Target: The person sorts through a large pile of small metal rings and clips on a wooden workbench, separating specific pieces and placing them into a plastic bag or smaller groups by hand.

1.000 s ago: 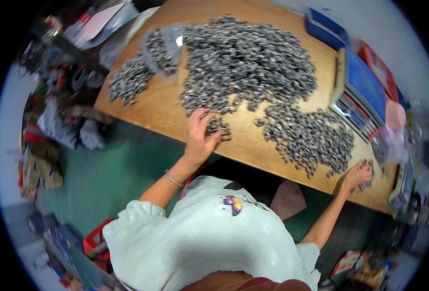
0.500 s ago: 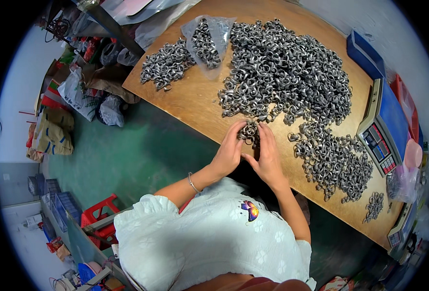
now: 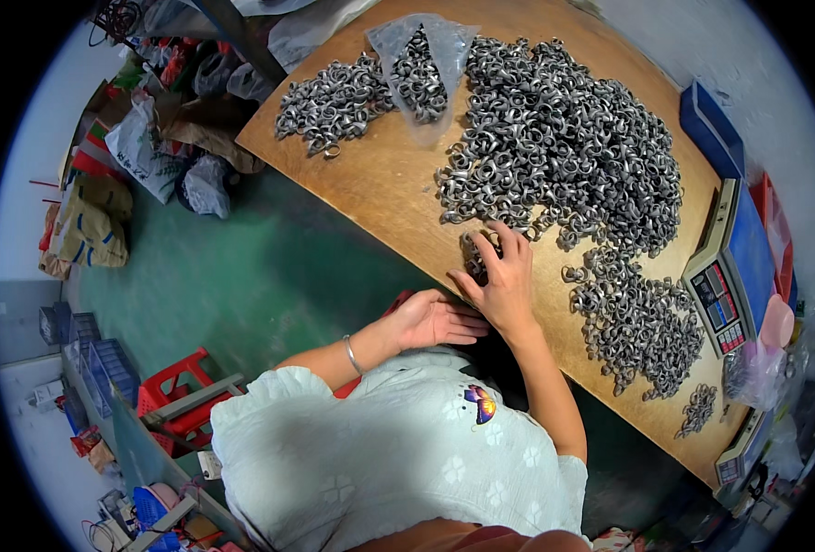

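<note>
My right hand curls its thumb and fingers around a small cluster of grey metal rings close to the table's near edge; the palm hides some of the rings. Just below that edge, my left hand is held palm up with its fingers stretched out and nothing visible on it. Beyond the right hand lies a large heap of the same rings. A smaller heap of rings spreads to the right of the hand.
A clear plastic bag with rings lies by another ring pile at the far left. Along the right side stand a blue bin, a digital scale and a red tray. A red stool stands behind on the left.
My left hand has left the small ring cluster and dropped below the table edge, turning palm up. My right hand has moved over the cluster. The view has shifted slightly.
</note>
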Tool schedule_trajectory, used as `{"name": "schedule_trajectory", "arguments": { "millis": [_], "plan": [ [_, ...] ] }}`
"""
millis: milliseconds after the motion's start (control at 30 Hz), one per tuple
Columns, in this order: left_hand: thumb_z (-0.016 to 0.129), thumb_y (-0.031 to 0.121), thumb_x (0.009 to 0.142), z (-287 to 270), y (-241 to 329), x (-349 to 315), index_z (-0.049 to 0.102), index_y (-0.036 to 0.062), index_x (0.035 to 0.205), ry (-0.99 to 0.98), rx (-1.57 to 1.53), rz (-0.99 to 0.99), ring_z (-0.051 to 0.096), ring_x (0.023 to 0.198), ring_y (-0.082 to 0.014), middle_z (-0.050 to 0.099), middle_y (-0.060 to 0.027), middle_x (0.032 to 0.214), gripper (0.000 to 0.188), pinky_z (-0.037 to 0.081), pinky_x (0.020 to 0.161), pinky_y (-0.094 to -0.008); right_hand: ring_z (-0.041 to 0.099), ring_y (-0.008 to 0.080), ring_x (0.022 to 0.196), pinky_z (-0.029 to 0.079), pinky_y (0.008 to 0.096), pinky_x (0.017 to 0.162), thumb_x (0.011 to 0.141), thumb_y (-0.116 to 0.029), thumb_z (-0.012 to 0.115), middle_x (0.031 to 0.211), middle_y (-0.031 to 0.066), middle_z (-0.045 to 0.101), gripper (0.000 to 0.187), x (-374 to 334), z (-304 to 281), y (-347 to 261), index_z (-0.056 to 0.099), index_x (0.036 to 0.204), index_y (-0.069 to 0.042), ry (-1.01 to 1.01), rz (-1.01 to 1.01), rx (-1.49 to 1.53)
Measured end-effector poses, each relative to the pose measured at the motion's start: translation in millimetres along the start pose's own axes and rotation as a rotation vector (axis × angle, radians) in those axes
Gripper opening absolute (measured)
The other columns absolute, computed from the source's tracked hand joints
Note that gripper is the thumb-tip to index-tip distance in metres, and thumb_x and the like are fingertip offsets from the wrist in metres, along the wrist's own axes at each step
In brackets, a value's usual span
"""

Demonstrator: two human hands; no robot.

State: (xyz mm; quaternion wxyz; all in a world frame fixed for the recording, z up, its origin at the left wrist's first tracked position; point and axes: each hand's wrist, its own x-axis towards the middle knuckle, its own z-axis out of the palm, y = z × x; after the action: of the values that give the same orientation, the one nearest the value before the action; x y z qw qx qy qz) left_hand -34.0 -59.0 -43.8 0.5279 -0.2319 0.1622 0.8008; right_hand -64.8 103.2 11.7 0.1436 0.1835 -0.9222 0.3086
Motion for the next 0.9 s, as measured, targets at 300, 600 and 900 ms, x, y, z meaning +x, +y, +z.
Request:
{"name": "schedule_trajectory", "arguments": {
  "millis": [300, 600, 900],
  "plan": [
    [0.026, 0.03, 0.098, -28, 11, 22, 0.032, -0.0175, 0.131, -0.503, -0.317, -0.167, 0.033, 0.129, -0.0503, 0.037, -0.0369, 0.134, 0.058, 0.026, 0.11, -0.0562, 0.052, 0.0327, 0.103, 0.042, 0.0415, 0.085, 0.069, -0.008, 0.074, 0.104, 0.0111, 0.058, 0.028, -2, 13, 0, 0.059, 0.093, -0.003, 0.019, -0.167, 0.048],
    [0.029, 0.052, 0.097, -14, 20, 3, 0.029, 0.0013, 0.141, -0.406, -0.208, -0.074, 0.038, 0.129, -0.0448, 0.033, -0.0256, 0.143, 0.067, 0.028, 0.107, -0.0605, 0.053, 0.0308, 0.102, 0.042, 0.0414, 0.083, 0.073, -0.012, 0.071, 0.103, 0.011, 0.057, 0.027, 38, 48, -18, 0.058, 0.095, -0.004, -0.099, -0.347, 0.09],
    [0.048, 0.01, 0.092, -14, 34, -40, 0.048, 0.0046, 0.12, 0.654, 0.09, 1.407, 0.047, 0.106, -0.0175, 0.05, -0.0042, 0.113, 0.028, 0.038, 0.095, -0.0362, 0.052, 0.03, 0.1, 0.042, 0.0392, 0.081, 0.077, -0.012, 0.067, 0.101, 0.0119, 0.055, 0.023, 111, 107, -40, 0.055, 0.095, -0.003, -0.016, -0.4, -0.039]
  ]
}}
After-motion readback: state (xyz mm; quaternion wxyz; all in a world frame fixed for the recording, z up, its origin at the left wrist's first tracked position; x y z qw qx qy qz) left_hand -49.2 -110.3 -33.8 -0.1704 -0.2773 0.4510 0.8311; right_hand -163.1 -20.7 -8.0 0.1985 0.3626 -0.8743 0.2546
